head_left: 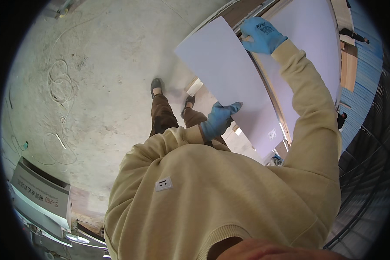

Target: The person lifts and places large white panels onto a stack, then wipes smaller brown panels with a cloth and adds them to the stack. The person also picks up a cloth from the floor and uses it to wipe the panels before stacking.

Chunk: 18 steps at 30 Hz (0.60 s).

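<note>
A long pale white panel [227,65] slants in front of me, with a small printed label near its lower end. My left hand [217,120], in a blue glove, is closed on the panel's left edge, thumb lying over its face and the other fingers hidden underneath. Farther up, my right hand [262,35], also blue-gloved, is curled round the panel's right edge near its far end. Right beside it stands a larger pale board [305,30], with a narrow wooden-coloured edge between the two.
Loose pale cable [60,82] lies coiled on the concrete floor [112,56] to the left. A grey machine housing [41,190] stands at lower left. Brown boards [349,67] are at the far right, where two other people [354,35] are visible.
</note>
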Motion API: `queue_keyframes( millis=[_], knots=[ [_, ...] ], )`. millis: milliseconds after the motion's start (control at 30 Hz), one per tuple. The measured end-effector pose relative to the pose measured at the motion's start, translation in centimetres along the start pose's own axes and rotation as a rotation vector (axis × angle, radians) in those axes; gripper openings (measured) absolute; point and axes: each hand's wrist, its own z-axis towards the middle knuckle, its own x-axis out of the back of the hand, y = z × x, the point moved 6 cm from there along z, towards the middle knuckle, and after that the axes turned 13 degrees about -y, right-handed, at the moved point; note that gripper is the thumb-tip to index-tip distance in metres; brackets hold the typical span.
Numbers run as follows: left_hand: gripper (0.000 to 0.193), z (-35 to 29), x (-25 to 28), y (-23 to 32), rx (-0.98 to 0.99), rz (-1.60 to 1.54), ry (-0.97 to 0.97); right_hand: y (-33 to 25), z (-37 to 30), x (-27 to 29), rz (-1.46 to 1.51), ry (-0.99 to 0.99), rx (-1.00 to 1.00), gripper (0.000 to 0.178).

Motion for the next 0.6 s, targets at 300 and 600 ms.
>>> queue_keyframes(
  millis=[300, 600],
  knots=[
    [0.027, 0.1, -0.8, 1.5, -0.252, 0.315, 0.07, -0.5, -1.7, 0.5, -0.035, 0.205, 0.096, 0.024],
    [0.029, -0.3, -0.2, 1.8, -0.637, 0.79, 0.081, -0.9, -4.1, 1.8, 0.016, 0.254, 0.159, 0.037]
  ],
)
